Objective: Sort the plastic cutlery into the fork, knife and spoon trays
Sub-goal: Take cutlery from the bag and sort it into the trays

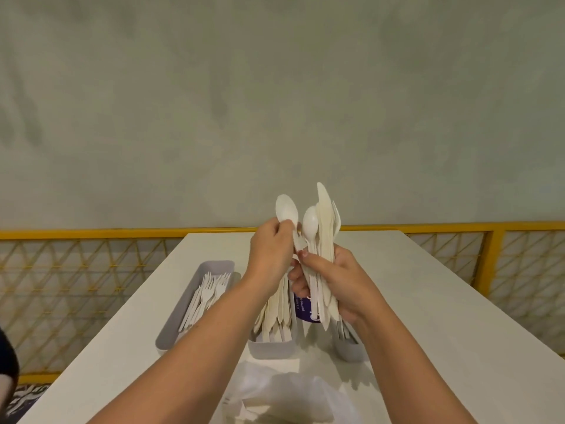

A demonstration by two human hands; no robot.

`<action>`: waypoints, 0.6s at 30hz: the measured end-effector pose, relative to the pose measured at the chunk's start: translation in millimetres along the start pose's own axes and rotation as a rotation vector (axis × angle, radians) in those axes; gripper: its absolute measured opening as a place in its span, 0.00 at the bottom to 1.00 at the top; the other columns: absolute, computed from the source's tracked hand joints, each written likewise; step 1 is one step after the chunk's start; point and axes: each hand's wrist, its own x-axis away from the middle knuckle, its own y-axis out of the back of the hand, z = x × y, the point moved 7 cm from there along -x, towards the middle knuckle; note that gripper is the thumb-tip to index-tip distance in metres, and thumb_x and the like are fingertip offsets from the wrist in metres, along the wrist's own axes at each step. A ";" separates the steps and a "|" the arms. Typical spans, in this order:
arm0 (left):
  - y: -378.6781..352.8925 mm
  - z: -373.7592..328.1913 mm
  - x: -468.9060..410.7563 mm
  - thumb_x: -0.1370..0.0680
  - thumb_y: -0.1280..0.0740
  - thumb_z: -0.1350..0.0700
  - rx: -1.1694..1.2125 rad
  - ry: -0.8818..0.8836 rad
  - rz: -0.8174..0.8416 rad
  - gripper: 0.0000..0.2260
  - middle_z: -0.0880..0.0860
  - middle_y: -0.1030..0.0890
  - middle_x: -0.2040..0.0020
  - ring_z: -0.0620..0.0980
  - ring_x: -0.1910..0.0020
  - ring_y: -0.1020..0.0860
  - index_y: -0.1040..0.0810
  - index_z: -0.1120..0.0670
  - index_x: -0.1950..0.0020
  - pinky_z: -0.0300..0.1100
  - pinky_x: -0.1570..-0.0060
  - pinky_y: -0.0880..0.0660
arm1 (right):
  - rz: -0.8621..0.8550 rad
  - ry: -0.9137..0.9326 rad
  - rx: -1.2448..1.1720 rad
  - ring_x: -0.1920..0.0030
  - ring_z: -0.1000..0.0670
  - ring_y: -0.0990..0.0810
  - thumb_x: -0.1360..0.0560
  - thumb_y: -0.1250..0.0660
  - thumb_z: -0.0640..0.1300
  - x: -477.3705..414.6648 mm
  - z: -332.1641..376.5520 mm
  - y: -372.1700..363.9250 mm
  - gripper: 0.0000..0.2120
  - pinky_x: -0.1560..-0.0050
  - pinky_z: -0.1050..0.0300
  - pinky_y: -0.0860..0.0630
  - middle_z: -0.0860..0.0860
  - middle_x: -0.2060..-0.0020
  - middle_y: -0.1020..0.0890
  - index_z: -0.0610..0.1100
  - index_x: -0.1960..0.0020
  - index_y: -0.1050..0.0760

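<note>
My right hand (339,283) grips an upright bundle of white plastic cutlery (324,240) holding spoons, knives and a fork, raised above the trays. My left hand (270,255) pinches one white spoon (286,209) by its neck, bowl up, just left of the bundle. On the white table (443,301) lie three grey trays: the left tray (201,270) holds forks, the middle tray (272,347) holds knives, and the right tray (348,350) is mostly hidden behind my right forearm.
A purple package (302,310) stands between the middle and right trays. A crumpled clear plastic bag (290,396) lies at the near table edge. A yellow railing (489,234) with mesh runs behind the table, before a grey wall.
</note>
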 end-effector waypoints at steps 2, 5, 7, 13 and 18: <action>6.2 -4.8 -1.8 0.21 0.47 0.60 0.097 -0.019 -0.087 0.11 0.54 0.23 0.62 0.52 0.64 0.24 0.27 0.54 0.59 0.47 0.60 0.24 | -0.045 -0.019 -0.031 0.68 0.44 0.19 0.23 0.37 0.37 -1.2 -1.1 5.0 0.08 0.64 0.53 0.20 0.40 0.66 0.18 0.33 0.47 0.25; 8.8 -10.9 -4.5 0.20 0.49 0.62 0.199 -0.055 -0.128 0.11 0.53 0.26 0.68 0.47 0.75 0.29 0.31 0.54 0.57 0.43 0.68 0.26 | -0.104 -0.078 -0.059 0.67 0.44 0.18 0.23 0.36 0.38 -0.8 -3.3 16.2 0.06 0.64 0.52 0.19 0.39 0.65 0.18 0.36 0.48 0.28; 3.3 -7.9 -7.1 0.20 0.49 0.62 0.154 -0.040 -0.094 0.09 0.52 0.30 0.69 0.47 0.75 0.33 0.31 0.56 0.54 0.39 0.74 0.31 | -0.115 -0.107 -0.051 0.68 0.45 0.18 0.23 0.35 0.39 -0.3 -4.6 23.1 0.06 0.65 0.53 0.19 0.41 0.67 0.18 0.37 0.49 0.28; -38.9 18.5 2.4 0.22 0.38 0.46 -0.053 0.127 0.226 0.15 0.54 0.25 0.61 0.49 0.68 0.27 0.29 0.56 0.44 0.42 0.64 0.29 | -0.108 -0.104 0.080 0.79 0.50 0.27 0.23 0.36 0.37 4.0 0.5 26.9 0.05 0.75 0.60 0.27 0.45 0.75 0.24 0.39 0.58 0.25; -50.2 17.5 6.4 0.24 0.36 0.44 -0.045 0.114 0.292 0.16 0.55 0.19 0.53 0.52 0.59 0.19 0.26 0.54 0.42 0.48 0.54 0.20 | -0.122 -0.119 0.194 0.77 0.51 0.27 0.26 0.34 0.34 5.5 -1.2 31.3 0.03 0.73 0.60 0.26 0.47 0.76 0.25 0.39 0.56 0.23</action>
